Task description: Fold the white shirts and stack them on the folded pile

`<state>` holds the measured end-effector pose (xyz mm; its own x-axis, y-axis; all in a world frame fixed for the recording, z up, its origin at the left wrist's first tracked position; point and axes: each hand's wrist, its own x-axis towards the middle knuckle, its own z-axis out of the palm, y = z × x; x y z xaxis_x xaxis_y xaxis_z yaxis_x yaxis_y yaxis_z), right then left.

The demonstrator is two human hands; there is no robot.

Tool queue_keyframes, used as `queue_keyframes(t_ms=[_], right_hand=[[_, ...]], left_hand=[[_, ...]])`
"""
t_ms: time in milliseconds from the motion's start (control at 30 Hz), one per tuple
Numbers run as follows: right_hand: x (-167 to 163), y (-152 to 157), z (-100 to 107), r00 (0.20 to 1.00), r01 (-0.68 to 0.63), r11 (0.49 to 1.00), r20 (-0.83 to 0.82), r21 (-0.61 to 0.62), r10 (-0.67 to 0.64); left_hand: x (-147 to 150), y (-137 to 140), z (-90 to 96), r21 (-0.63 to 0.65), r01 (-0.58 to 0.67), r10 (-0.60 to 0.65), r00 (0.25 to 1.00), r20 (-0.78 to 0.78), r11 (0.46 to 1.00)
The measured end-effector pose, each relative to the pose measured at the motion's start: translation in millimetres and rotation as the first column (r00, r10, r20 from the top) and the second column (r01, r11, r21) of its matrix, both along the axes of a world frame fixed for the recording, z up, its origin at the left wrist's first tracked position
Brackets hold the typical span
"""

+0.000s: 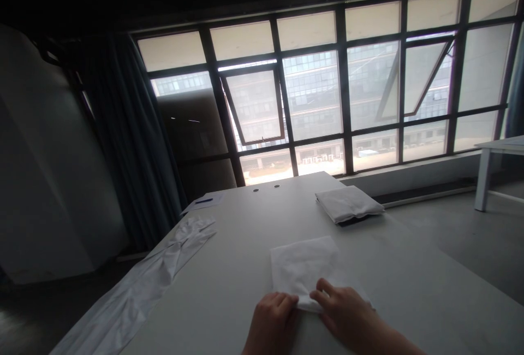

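Observation:
A white cloth [305, 262], folded into a flat rectangle, lies on the white table in front of me. My left hand [274, 314] is closed at its near left corner, fingers curled over the edge. On the near edge, a little to the right, my right hand [346, 306] pinches the fabric with bent fingers and covers part of the cloth. Between the two hands the edge looks slightly bunched. Farther back on the right rests a stack of folded white cloth [347, 203] with something dark under it.
A crumpled white cloth [151, 278] runs along the left edge of the table [229, 267]. Paper with a blue pen [203, 201] lies at the far left. A dark curtain [126, 142] hangs beyond, beside tall windows. Another white table [487, 169] stands at the right.

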<state>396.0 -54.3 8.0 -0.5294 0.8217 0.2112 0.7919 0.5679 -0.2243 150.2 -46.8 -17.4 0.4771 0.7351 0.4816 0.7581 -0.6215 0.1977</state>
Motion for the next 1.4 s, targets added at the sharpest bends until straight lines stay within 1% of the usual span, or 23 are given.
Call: queue_keyframes(t_ms=[67,133,267,400,467,567,667,800,867,967,1033,1100,1133,1200,1267,1300,1333,1400], right_hand=[[-4.4,-0.8,1.4,0.998,0.037,0.999,0.047,0.027,-0.039],[-6.7,-0.9,3.4,0.995,0.088,0.995,0.044,0.038,-0.089],[-3.2,1.3,6.4,0.981,0.191,0.981,-0.017,0.032,-0.191],[3.0,6.7,0.8,0.971,0.214,0.977,-0.114,0.009,-0.212],[3.2,9.7,-6.6,0.964,0.211,0.977,-0.165,0.010,-0.207],[-1.0,12.7,-20.2,0.949,0.198,0.980,-0.259,0.037,-0.182],[-7.0,12.7,-30.3,0.932,0.152,0.979,-0.349,0.133,-0.097],[-9.8,9.6,-31.2,0.940,0.114,0.954,-0.341,0.278,-0.012],[-7.7,9.1,-28.6,0.944,0.109,0.941,-0.330,0.320,0.003],[-4.7,10.2,-29.1,0.943,0.131,0.922,-0.332,0.363,-0.003],[-6.3,10.0,-34.9,0.944,0.162,0.922,-0.327,0.352,-0.041],[-11.7,8.0,-43.5,0.947,0.168,0.939,-0.312,0.301,-0.070],[-15.4,6.7,-47.6,0.951,0.150,0.951,-0.304,0.271,-0.064],[-22.6,4.6,-53.2,0.957,0.070,0.972,-0.291,0.225,-0.002],[-27.3,4.8,-53.4,0.952,-0.009,0.977,-0.296,0.213,0.073],[-28.0,5.8,-51.6,0.947,-0.026,0.976,-0.306,0.218,0.094],[-27.6,7.4,-48.8,0.943,-0.024,0.974,-0.319,0.224,0.097],[-24.0,10.8,-41.4,0.940,0.030,0.974,-0.338,0.223,0.049]], left_hand=[[-1.8,0.6,-0.9,0.019,0.005,-0.005,1.000,0.015,1.000],[-3.8,0.6,-0.6,0.040,0.011,-0.012,1.000,0.025,0.999],[-7.2,-0.9,4.8,0.086,0.023,-0.027,0.998,0.053,0.996],[-10.3,-2.2,9.9,0.115,0.003,-0.012,0.997,0.081,0.993],[-11.4,-2.5,9.5,0.117,-0.016,0.002,0.993,0.122,0.993],[-12.3,-2.4,6.4,0.145,-0.014,-0.012,0.984,0.175,0.989],[-13.1,-1.6,3.6,0.213,-0.005,-0.036,0.981,0.189,0.977],[-14.3,-1.4,3.6,0.242,-0.031,-0.022,0.977,0.212,0.970],[-14.4,-2.1,5.4,0.254,-0.034,-0.023,0.976,0.216,0.966],[-13.0,-3.7,10.4,0.283,-0.001,-0.056,0.980,0.192,0.959],[-11.2,-4.9,14.5,0.303,0.022,-0.077,0.982,0.171,0.953],[-9.2,-5.8,18.1,0.322,0.030,-0.087,0.982,0.165,0.946],[-8.3,-6.1,19.4,0.332,0.030,-0.091,0.981,0.169,0.943],[-7.4,-6.7,20.9,0.351,0.032,-0.101,0.978,0.181,0.936],[-7.5,-7.0,20.5,0.355,0.034,-0.107,0.976,0.188,0.934],[-7.9,-7.0,19.8,0.352,0.035,-0.108,0.976,0.190,0.935],[-8.5,-6.8,18.8,0.345,0.035,-0.106,0.976,0.190,0.938],[-9.8,-6.0,16.7,0.330,0.035,-0.104,0.976,0.193,0.943]])
